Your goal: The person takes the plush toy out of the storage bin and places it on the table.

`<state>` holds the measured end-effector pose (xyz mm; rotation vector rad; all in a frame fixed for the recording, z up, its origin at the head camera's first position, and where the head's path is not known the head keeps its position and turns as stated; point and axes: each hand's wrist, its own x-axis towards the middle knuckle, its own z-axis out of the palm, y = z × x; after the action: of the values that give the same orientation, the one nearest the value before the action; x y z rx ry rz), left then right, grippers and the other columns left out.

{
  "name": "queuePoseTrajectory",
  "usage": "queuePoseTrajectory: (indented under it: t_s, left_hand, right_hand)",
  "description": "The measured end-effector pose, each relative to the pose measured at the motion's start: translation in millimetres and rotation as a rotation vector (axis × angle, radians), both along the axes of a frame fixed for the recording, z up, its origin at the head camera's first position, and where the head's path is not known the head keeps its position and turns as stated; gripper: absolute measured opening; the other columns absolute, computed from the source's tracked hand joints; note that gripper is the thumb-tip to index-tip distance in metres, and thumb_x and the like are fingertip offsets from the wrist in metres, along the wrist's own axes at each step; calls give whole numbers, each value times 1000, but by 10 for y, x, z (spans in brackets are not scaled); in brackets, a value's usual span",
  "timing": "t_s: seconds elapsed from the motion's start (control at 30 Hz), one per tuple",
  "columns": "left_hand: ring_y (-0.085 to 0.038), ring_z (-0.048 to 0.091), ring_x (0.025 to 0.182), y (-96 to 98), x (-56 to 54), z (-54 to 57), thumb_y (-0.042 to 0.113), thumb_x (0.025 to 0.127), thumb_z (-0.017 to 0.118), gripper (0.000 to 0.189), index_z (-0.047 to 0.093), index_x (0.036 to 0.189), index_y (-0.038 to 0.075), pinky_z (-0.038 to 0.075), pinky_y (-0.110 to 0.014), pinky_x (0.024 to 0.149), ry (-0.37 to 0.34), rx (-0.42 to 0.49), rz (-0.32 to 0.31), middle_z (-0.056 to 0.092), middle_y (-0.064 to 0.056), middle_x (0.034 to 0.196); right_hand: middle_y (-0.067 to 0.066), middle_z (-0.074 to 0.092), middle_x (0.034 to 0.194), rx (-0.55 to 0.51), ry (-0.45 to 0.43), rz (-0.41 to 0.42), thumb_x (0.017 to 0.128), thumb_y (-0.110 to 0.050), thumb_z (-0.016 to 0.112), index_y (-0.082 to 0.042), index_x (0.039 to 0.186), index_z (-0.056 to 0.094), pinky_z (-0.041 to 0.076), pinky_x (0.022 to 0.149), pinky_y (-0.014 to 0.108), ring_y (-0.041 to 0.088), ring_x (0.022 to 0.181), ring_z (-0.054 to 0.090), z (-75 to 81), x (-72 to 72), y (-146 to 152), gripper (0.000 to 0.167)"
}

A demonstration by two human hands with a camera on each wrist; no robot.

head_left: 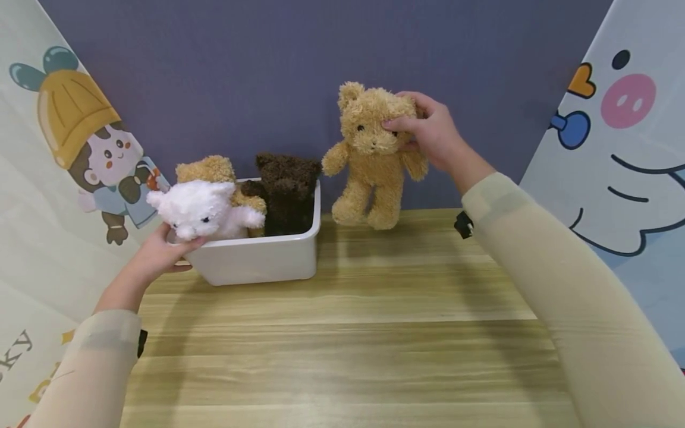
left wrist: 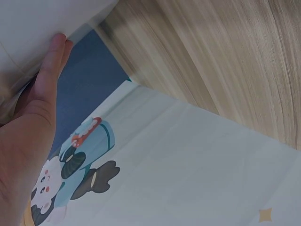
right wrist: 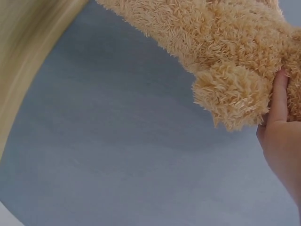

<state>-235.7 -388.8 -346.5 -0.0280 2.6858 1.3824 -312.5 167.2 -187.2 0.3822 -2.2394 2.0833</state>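
Head view: your right hand (head_left: 436,134) grips the tan bear (head_left: 371,163) by its head; hold it upright. Your left hand (head_left: 160,254) grips the white bin (head_left: 259,260); brace it firmly.

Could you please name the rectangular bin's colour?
It's a white rectangular bin, clearest in the head view.

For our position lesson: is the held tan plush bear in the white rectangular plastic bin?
Out: right-hand fingers hold the bear beside the bin.

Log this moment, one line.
Right grip: holds tan plush bear by head; left grip: holds white plastic bin; inside: white plush toy, second tan plush, dark-brown plush
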Motion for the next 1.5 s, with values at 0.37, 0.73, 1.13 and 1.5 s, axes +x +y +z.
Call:
queuePoseTrajectory:
  t_s: [0.37, 0.73, 1.13, 1.5]
  left_hand:
    - [-62, 43, 143, 19, 10, 0, 50, 103, 68, 112, -16, 171, 18, 68, -53, 91, -2, 15, 8, -7, -34, 175]
    - [-61, 41, 144, 32, 29, 15, 49, 103, 68, 112, -15, 171, 17, 69, -52, 90, 6, 17, 15, -5, -35, 174]
    - [-60, 44, 142, 1, -5, -27, 50, 103, 67, 111, -15, 171, 19, 69, -51, 91, 4, 3, 16, -5, -34, 175]
    - [-59, 40, 146, 7, -18, -25, 48, 103, 68, 111, -15, 171, 19, 68, -52, 93, 1, 19, 19, -4, -33, 175]
  right_hand:
    - [1, 50, 157, 121, -47, -31, 91, -25, 86, -36, 154, 54, 67, 83, 40, 14, 103, 70, -351, -139, 70, 71]
    - [-2, 19, 178, 210, -57, -19, 94, -30, 84, -38, 157, 50, 63, 96, 49, 12, 98, 66, -640, -186, 50, 73]
    - [0, 20, 178, 241, -98, 2, 93, -29, 85, -38, 157, 51, 59, 93, 50, 16, 84, 61, -876, -250, 16, 73]
    - [2, 22, 178, 259, -89, 0, 95, -26, 84, -36, 158, 49, 57, 91, 56, 19, 84, 62, -1081, -348, -28, 73]
